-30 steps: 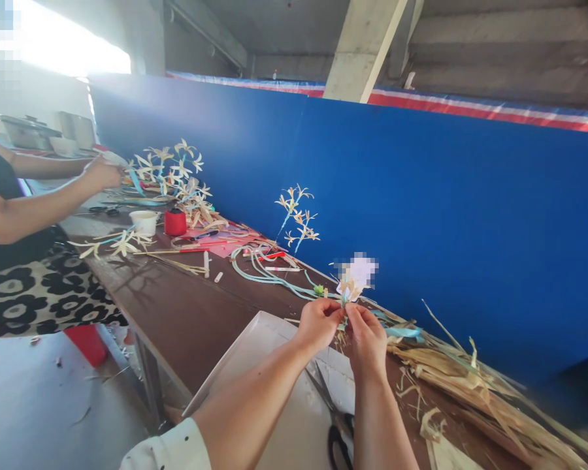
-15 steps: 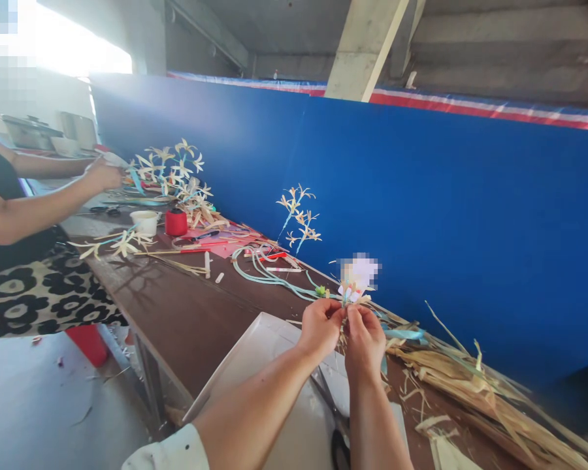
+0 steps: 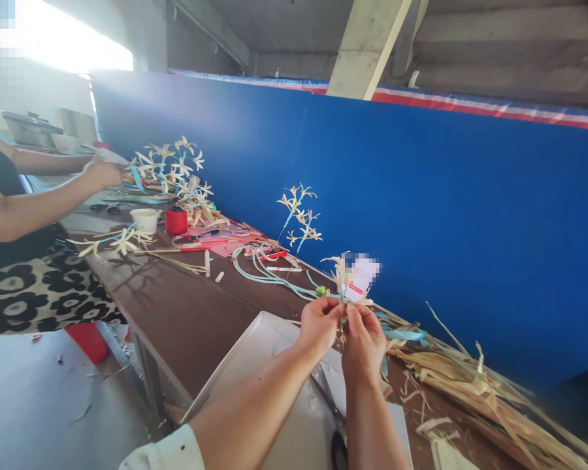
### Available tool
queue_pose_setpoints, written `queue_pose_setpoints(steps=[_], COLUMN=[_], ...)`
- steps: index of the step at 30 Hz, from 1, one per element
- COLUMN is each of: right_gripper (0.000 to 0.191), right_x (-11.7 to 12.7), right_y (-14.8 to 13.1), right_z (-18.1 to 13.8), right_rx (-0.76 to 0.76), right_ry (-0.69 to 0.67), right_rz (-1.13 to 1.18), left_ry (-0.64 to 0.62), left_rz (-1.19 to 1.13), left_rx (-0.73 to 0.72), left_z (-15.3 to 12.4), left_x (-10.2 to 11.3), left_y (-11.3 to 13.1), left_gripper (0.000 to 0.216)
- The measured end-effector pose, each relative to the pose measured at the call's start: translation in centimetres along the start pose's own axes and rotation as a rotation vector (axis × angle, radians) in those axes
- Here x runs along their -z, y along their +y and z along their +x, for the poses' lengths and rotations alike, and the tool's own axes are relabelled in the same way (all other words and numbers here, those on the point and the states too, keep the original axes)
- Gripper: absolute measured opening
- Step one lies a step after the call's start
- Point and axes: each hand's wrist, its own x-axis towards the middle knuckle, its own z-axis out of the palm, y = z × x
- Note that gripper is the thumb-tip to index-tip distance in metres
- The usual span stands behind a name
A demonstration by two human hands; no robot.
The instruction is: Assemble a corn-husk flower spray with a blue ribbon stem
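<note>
My left hand (image 3: 319,328) and my right hand (image 3: 366,334) meet over the tray, fingertips pinched together on a cream-coloured craft flower (image 3: 337,274) that looks made of dried husk. Its petals rise above the fingers, while the stem is mostly covered by them. Behind it stands a white card with a red mark (image 3: 357,288), partly blurred out. Under my forearms lies a white tray (image 3: 245,356), with black-handled scissors (image 3: 339,447) resting in it, partly hidden by my right arm.
Dried husk strips (image 3: 451,375) spread along the right of the brown table (image 3: 176,307). Pale blue cords (image 3: 269,277), a red thread spool (image 3: 176,220) and a white cup (image 3: 144,220) lie further left. Finished flower sprays (image 3: 301,219) stand by the blue partition (image 3: 421,196). A co-worker's hands (image 3: 105,173) work at far left.
The flower between my fingers has turned, its petals now showing further left and the card's red mark more plainly. Both my hands stay nearly in place.
</note>
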Motion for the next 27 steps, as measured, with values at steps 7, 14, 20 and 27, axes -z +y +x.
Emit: queue_pose_setpoints(steps=[7,14,20,27], right_gripper=[0.027,0.027,0.034,0.031], right_x=[-0.2,-0.4,0.0,-0.6], right_y=[-0.5,-0.6,-0.4,-1.8], right_z=[-0.2,-0.5,-0.4,-1.3], right_rx=[-0.004,-0.008,0.015,0.154], right_ry=[0.017,0.013,-0.013,-0.012], right_rz=[-0.006,-0.021,-0.154,-0.43], left_ry=[0.006,-0.012,0.007,0.114], left_rz=[-0.064,-0.064,0.011,0.063], left_rx=[0.013,-0.018,-0.004,-0.034], left_z=[-0.1,0.0,0.8,1.9], left_x=[-0.1,-0.1,0.5,1.4], left_y=[0.2,0.4,0.2,0.1], left_gripper=[0.021,0.022,0.027,0.024])
